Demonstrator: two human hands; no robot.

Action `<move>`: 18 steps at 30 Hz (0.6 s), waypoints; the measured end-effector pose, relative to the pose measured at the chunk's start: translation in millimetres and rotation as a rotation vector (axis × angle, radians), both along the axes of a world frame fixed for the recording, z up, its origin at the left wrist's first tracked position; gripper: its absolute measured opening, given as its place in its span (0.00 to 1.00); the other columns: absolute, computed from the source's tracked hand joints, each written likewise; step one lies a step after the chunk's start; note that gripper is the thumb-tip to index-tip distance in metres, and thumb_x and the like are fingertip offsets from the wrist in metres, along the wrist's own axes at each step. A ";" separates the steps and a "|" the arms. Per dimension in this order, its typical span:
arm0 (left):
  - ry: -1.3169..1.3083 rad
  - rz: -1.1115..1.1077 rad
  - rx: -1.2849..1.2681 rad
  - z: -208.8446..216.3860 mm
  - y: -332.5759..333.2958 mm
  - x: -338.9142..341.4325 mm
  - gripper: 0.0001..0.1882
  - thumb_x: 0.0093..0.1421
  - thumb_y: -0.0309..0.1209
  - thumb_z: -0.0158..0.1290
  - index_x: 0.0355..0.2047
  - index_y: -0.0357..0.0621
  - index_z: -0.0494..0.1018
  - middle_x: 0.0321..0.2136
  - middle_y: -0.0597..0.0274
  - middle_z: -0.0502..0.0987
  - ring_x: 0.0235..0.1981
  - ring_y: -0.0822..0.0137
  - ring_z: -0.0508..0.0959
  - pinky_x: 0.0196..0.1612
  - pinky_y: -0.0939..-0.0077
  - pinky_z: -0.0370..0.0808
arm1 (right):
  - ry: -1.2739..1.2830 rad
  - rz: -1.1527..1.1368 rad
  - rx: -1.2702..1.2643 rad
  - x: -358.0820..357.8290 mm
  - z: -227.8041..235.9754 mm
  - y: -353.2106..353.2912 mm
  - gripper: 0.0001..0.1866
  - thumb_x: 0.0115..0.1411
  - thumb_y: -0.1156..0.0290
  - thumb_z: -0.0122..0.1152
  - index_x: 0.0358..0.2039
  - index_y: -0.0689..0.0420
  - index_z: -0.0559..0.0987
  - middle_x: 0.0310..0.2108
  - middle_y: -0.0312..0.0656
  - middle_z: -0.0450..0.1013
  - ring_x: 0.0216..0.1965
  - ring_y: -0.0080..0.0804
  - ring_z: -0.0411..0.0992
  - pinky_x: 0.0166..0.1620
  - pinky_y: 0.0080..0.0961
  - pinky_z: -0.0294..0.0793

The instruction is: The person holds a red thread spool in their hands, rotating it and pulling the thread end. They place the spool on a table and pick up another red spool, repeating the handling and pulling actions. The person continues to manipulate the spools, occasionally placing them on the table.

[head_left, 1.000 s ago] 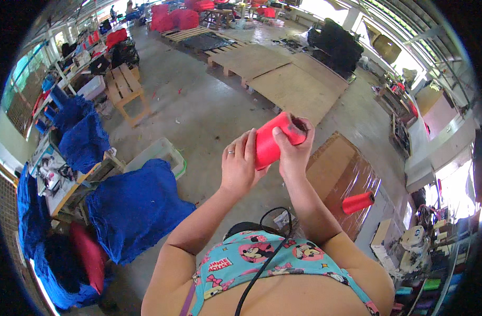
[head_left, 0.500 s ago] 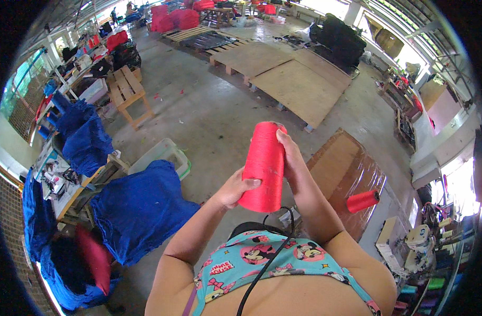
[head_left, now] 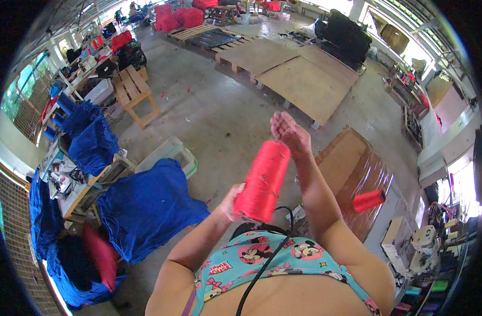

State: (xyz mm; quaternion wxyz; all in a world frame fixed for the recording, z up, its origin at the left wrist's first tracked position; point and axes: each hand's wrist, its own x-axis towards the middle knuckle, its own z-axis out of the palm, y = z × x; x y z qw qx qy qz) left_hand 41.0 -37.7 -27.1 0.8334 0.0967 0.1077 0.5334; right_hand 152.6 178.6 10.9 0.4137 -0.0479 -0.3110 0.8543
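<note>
The red thread cone (head_left: 263, 181) is up in the air in front of the wearer's chest, tilted, its upper end leaning right and away from the body. From where I sit, it looks tightly wound; I'd expect a firm, fairly light body with a slick skin, more likely to slide in a loose grasp than to crush. The thread itself is the delicate part: I judge that a scraping nail could snag or loosen a strand. I'd take hold with a broad wrap low on the side and steady the far end, keeping the pressure even.

My left hand (head_left: 231, 203) does roughly that, wrapped around the lower left side and carrying the cone. My right hand (head_left: 292, 134) is raised just beside the upper end, its fingers (head_left: 283, 122) loosely curled and holding nothing I can see; blur keeps me from telling whether they brush the thread.

Farther right lies a second red cone (head_left: 369, 200), near a brown sheet (head_left: 343, 158); I can't tell what carries it. To the left, blue cloth (head_left: 151, 205) hangs in a heap beside a clear bin (head_left: 170, 150), and beyond it a sewing machine (head_left: 62, 179) sits on a worktop (head_left: 76, 199).
</note>
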 end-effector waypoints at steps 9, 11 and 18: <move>-0.051 0.313 0.143 5.4 -5.5 -54.5 0.40 0.47 0.52 0.47 0.55 0.41 0.56 0.48 0.47 0.68 0.46 0.50 0.71 0.46 0.50 0.70 | -1.528 -0.304 1.000 36.6 -68.1 8.5 0.22 0.50 0.68 0.59 0.46 0.59 0.70 0.42 0.43 0.71 0.38 0.26 0.70 0.42 0.25 0.69; 0.163 0.385 0.138 -6.2 -6.8 -63.9 0.40 0.46 0.50 0.52 0.55 0.40 0.56 0.48 0.49 0.68 0.46 0.52 0.71 0.46 0.54 0.70 | -1.438 -0.267 0.800 37.0 -69.1 10.2 0.19 0.52 0.69 0.57 0.45 0.59 0.72 0.40 0.42 0.72 0.36 0.26 0.71 0.40 0.23 0.70; 0.705 0.556 0.024 2.5 3.4 -64.9 0.39 0.45 0.43 0.60 0.54 0.41 0.57 0.44 0.60 0.69 0.46 0.65 0.70 0.50 0.69 0.66 | -1.200 -0.359 0.881 10.1 -24.3 -12.1 0.12 0.56 0.73 0.49 0.41 0.57 0.75 0.41 0.43 0.72 0.39 0.29 0.72 0.41 0.23 0.71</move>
